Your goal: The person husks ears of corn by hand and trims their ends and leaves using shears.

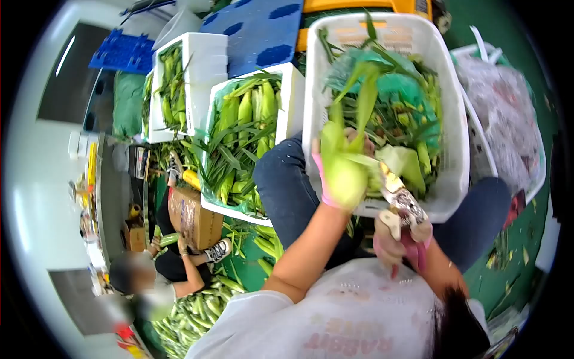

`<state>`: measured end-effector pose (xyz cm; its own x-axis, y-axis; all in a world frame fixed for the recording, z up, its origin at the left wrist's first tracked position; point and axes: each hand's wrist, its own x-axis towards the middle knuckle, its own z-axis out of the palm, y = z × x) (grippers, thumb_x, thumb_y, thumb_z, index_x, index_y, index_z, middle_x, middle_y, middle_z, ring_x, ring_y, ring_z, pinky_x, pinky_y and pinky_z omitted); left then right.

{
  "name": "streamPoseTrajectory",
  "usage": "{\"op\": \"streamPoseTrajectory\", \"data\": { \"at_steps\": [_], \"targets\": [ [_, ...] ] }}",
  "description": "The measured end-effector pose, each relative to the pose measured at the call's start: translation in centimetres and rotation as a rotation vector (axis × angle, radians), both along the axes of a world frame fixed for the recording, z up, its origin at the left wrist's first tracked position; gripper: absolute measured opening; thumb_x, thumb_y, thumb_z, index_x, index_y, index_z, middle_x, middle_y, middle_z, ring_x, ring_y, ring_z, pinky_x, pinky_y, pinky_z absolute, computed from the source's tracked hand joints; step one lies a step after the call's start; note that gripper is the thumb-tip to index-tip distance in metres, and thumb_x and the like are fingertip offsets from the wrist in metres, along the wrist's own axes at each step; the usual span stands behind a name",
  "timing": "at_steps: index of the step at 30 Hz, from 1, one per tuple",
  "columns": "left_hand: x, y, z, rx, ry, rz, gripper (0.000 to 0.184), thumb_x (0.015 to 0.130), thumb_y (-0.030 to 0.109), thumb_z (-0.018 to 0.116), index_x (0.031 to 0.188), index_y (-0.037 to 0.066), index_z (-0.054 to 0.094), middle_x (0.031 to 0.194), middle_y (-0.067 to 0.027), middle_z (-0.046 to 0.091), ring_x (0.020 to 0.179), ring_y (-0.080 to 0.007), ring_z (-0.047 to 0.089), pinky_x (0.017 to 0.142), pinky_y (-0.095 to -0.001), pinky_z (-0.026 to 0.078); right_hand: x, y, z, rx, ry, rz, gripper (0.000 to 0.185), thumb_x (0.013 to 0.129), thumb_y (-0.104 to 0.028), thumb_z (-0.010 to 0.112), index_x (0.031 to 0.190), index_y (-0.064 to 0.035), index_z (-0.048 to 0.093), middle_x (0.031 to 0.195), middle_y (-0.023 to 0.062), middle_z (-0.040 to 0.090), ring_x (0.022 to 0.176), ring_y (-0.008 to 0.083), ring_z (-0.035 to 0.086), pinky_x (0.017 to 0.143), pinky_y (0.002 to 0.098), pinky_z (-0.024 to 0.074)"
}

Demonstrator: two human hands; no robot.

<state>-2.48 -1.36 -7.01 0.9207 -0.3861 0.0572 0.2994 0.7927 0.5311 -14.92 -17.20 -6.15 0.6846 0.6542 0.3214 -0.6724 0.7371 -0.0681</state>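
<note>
My left hand (324,182), in a pink-edged glove, is closed around an ear of corn (345,179) whose green husk leaves point up over the white crate (460,149). My right hand (406,242), also gloved in pink, grips a pair of pruning shears (403,198). The metal blades of the shears point up and left, close to the base of the corn. Leaves and husk trimmings (406,164) fill the crate, with some green netting (388,87) among them.
Foam boxes of corn (291,99) (206,72) stand to the left. Beside a cardboard box (194,221), another person (137,278) sits holding corn near a corn pile (194,317). A bag of clear plastic (502,113) lies at right.
</note>
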Motion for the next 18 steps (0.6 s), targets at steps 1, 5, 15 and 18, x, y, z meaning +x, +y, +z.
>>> {"op": "streamPoseTrajectory", "data": {
  "at_steps": [1, 5, 15, 18],
  "targets": [
    [0.5, -0.4, 0.5, -0.441, 0.002, -0.158, 0.049, 0.099, 0.056, 0.046, 0.114, 0.012, 0.059, 0.120, -0.0052, 0.065, 0.107, -0.0257, 0.061, 0.095, -0.0431, 0.050, 1.1, 0.3, -0.1, 0.162, -0.057, 0.030, 0.050, 0.079, -0.029, 0.080, 0.115, -0.0014, 0.058, 0.068, 0.0051, 0.051, 0.049, 0.0213, 0.049, 0.045, 0.0378, 0.0413],
    [-0.3, 0.9, 3.3, -0.554, 0.070, -0.321, 0.054, 0.096, 0.060, 0.041, 0.116, 0.015, 0.062, 0.142, -0.0106, 0.055, 0.131, -0.0324, 0.050, 0.110, -0.0563, 0.041, 5.2, -2.1, 0.7, -0.069, -0.197, -0.325, 0.051, 0.084, -0.032, 0.077, 0.121, -0.0033, 0.058, 0.075, 0.0062, 0.053, 0.048, 0.0223, 0.045, 0.049, 0.0425, 0.0406],
    [-2.8, 5.7, 6.2, 0.021, 0.430, -0.040, 0.067, 0.088, 0.046, 0.067, 0.140, 0.007, 0.051, 0.126, -0.0130, 0.063, 0.104, -0.0266, 0.066, 0.093, -0.0444, 0.056, 3.1, -0.4, -1.5, -0.765, 0.449, -0.410, 0.044, 0.090, -0.012, 0.058, 0.133, -0.0067, 0.047, 0.114, 0.0116, 0.061, 0.095, 0.0277, 0.062, 0.087, 0.0442, 0.0547],
    [-3.1, 6.3, 4.5, 0.232, 0.265, -0.182, 0.060, 0.087, 0.042, 0.065, 0.134, 0.007, 0.053, 0.126, -0.0125, 0.063, 0.105, -0.0267, 0.066, 0.094, -0.0401, 0.055, 2.6, 3.6, 3.1, -0.999, 0.200, -0.426, 0.056, 0.086, -0.013, 0.065, 0.139, -0.0044, 0.047, 0.115, 0.0093, 0.061, 0.097, 0.0226, 0.065, 0.069, 0.0416, 0.0581]
  ]
}}
